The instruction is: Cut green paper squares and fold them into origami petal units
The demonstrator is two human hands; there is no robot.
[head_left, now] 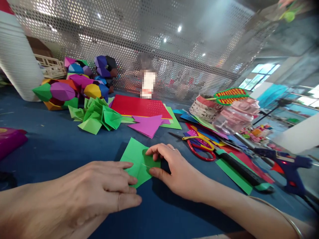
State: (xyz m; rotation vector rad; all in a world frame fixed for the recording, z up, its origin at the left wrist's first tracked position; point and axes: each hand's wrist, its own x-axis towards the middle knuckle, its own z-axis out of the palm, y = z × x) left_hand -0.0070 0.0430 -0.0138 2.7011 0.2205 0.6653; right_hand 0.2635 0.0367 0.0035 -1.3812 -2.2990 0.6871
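A creased sheet of green paper point(136, 157) lies on the blue table between my two hands. My left hand point(99, 189) rests with its fingers stretched out over the sheet's left side. My right hand point(171, 169) pinches the sheet's right edge between thumb and fingers, and that edge is slightly raised. Just behind the sheet lies a purple paper piece point(149, 126). A heap of folded green paper pieces point(98, 114) sits farther back on the left.
Right of my hands lie scissors point(201, 147), a box cutter point(241, 169) and a glue gun point(286, 166) on coloured papers. Behind stand a pink bottle point(233, 116) and colourful folded paper balls point(62, 91). A red sheet point(141, 106) lies at the back. A perforated metal screen point(174, 46) borders the table.
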